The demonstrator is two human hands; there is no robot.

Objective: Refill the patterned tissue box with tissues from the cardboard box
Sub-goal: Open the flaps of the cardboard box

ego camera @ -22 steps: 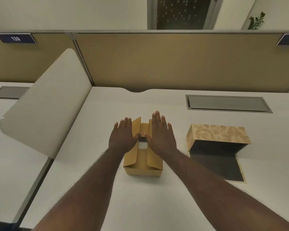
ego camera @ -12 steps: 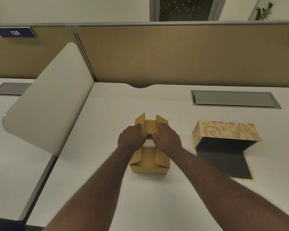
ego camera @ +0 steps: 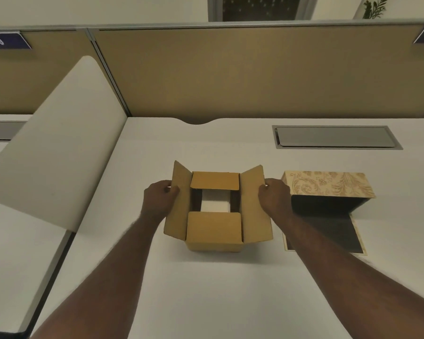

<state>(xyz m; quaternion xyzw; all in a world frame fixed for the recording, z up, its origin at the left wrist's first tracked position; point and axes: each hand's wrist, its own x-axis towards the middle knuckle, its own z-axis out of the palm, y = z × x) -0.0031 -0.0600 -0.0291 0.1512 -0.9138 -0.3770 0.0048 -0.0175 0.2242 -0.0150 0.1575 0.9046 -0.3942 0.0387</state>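
The left hand (ego camera: 158, 200) pinched the left flap and the right hand (ego camera: 274, 195) the right flap of the cardboard box (ego camera: 216, 228), mid-table (ego camera: 206, 289). White tissues (ego camera: 214, 205) showed inside. Just right of it stood the patterned tissue box (ego camera: 328, 185), gold-scrolled, its dark inside open. A blue sign (ego camera: 6, 41) read "139".

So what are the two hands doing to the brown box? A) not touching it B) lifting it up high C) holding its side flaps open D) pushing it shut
C: the left hand and right hand each grip a side flap of the cardboard box, spread outward, with white tissues showing inside.
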